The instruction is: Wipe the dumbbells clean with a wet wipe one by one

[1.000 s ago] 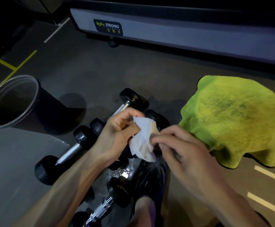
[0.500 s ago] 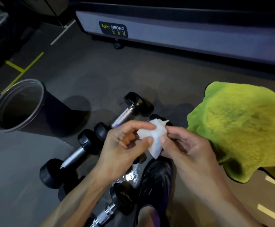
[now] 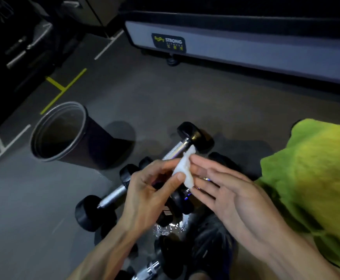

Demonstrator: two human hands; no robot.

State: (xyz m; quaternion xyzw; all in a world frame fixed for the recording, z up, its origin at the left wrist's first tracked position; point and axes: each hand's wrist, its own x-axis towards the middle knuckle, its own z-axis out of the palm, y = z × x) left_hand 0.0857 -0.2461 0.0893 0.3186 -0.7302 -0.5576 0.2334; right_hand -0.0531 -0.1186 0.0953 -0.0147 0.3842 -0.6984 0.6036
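Note:
A small white wet wipe (image 3: 182, 168), folded up, is pinched between the thumb and fingers of my left hand (image 3: 150, 190). My right hand (image 3: 225, 190) lies flat against the wipe's other side with its fingers straight. Both hands hover above a cluster of black dumbbells on the floor. One dumbbell (image 3: 187, 142) with a chrome handle points up and to the right behind the wipe. Another dumbbell (image 3: 106, 199) lies to the left of my left hand. A third dumbbell (image 3: 150, 267) shows at the bottom edge. Others are hidden under my hands.
An open dark bin (image 3: 64, 132) stands on the floor at the left. A green-yellow fluffy towel (image 3: 310, 178) lies at the right. A grey machine base (image 3: 246, 47) runs along the back. A wet patch (image 3: 169, 228) glints beneath my hands, beside a dark shoe (image 3: 211, 239).
The wipe has been folded smaller between my hands. My right fingers have gone from pinching it to lying straight against it. The view has shifted, moving the towel to the right.

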